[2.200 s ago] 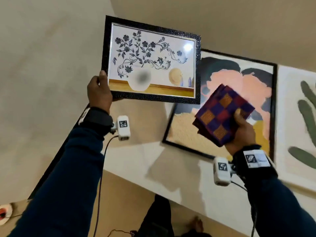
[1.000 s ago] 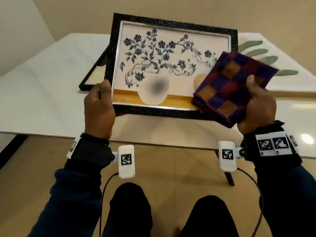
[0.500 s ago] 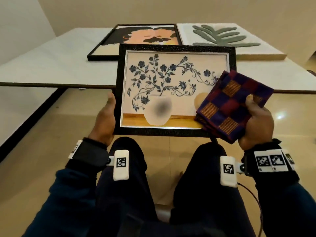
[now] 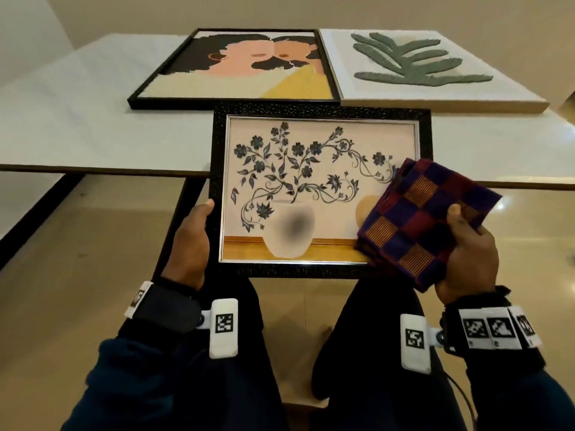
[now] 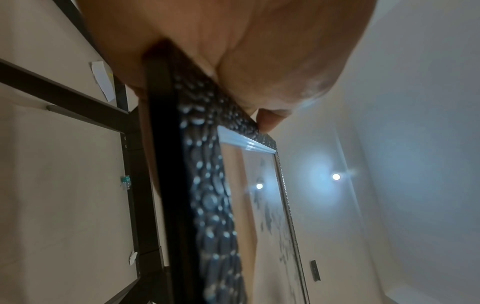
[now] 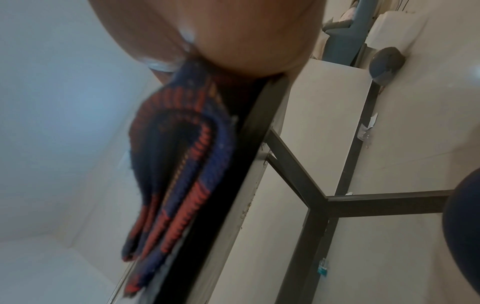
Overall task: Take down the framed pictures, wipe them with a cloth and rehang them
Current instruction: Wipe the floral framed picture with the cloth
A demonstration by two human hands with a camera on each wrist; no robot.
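A black-framed flower picture (image 4: 317, 194) lies face up above my knees, its far edge over the table's front. My left hand (image 4: 191, 244) grips its left frame edge (image 5: 207, 185), thumb on the front. My right hand (image 4: 463, 253) holds a folded purple, red and orange checked cloth (image 4: 420, 225) pressed on the picture's lower right corner, thumb on top. In the right wrist view the cloth (image 6: 176, 176) lies folded against the frame's black edge (image 6: 233, 185); whether the fingers also hold the frame underneath is hidden.
On the white table (image 4: 77, 113) lie two more pictures: a black-framed portrait of two faces (image 4: 239, 70) and a pale canvas with a green leaf (image 4: 417, 63). Black table legs (image 6: 311, 195) stand underneath. My dark-trousered knees (image 4: 236, 353) are below the picture.
I have sat down and brought the flower picture from up in front of me to my lap. The cloth has come onto its lower right corner. Both grips have stayed the same.
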